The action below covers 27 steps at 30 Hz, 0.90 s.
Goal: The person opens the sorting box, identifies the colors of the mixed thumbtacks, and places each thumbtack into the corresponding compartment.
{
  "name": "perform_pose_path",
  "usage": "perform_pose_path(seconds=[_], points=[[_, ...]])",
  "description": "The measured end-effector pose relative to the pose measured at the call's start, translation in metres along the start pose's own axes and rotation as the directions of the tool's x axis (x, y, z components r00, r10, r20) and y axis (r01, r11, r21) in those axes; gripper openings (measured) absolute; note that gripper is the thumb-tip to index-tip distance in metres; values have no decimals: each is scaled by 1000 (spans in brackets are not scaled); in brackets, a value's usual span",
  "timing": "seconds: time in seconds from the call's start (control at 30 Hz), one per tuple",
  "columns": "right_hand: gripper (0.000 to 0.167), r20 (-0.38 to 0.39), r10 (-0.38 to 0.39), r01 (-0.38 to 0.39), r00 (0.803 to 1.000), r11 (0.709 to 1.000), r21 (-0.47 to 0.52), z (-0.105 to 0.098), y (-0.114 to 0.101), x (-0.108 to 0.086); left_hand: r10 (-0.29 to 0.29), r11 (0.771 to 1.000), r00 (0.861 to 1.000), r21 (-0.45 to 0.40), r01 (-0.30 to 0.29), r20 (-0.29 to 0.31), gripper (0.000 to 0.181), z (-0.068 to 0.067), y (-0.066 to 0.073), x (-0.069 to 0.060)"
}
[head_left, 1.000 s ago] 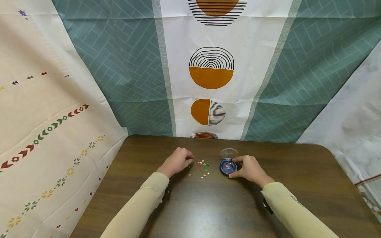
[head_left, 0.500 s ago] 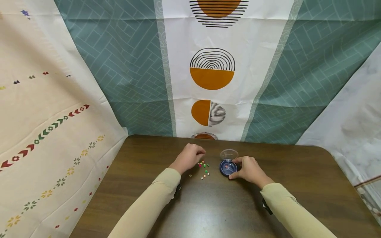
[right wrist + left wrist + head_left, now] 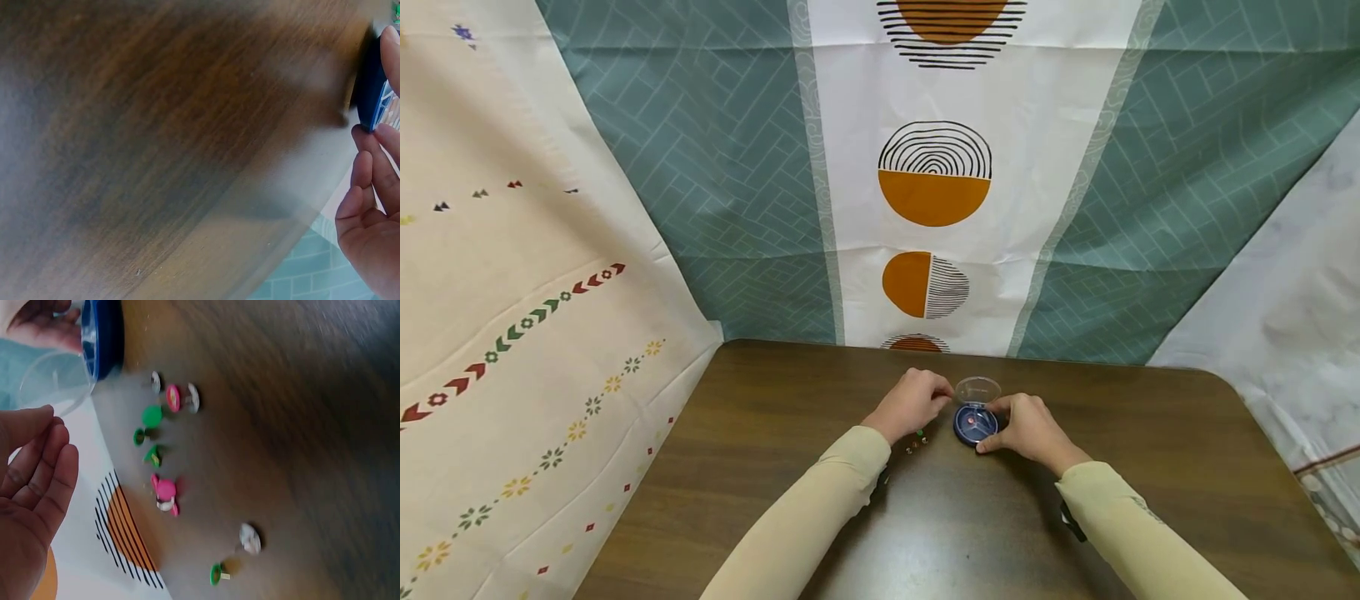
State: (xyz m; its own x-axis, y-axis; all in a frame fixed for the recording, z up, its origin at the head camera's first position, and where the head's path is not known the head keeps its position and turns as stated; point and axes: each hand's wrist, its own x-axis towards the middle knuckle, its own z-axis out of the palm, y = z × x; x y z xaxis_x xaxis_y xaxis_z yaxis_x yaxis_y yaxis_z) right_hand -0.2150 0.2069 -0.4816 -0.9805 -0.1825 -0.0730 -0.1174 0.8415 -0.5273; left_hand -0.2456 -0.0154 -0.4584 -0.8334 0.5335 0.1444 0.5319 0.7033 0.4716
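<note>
A round blue pill case (image 3: 975, 433) with a divided inside stands on the table, its clear lid (image 3: 977, 389) raised at the back. My right hand (image 3: 1032, 425) grips its rim, thumb in front and fingers behind. A small reddish piece lies inside. Just left of the case, my left hand (image 3: 912, 402) has thumb and fingertip pinched together on what seems a tiny stud, almost wholly hidden. Below that hand in the left wrist view lie several small studs with short pins, among them a green stud (image 3: 152, 416), a pink stud (image 3: 165, 489) and a white stud (image 3: 250, 539).
The brown wooden table (image 3: 760, 400) ends at a patterned curtain (image 3: 745, 208) behind. A cream embroidered cloth (image 3: 550, 333) hangs on the left, and a white cloth (image 3: 1292, 317) on the right.
My left hand has moved right from the left end of the scattered studs to beside the case, its forearm now covering some of them. The right hand and case have stayed put.
</note>
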Motion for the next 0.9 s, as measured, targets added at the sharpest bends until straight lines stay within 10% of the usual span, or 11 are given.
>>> perform_pose_path(seconds=[0.9], points=[[73, -8, -5, 5, 1000, 1000, 21, -2, 0, 0, 88, 984, 987, 145, -107, 133, 13, 26, 14, 11]])
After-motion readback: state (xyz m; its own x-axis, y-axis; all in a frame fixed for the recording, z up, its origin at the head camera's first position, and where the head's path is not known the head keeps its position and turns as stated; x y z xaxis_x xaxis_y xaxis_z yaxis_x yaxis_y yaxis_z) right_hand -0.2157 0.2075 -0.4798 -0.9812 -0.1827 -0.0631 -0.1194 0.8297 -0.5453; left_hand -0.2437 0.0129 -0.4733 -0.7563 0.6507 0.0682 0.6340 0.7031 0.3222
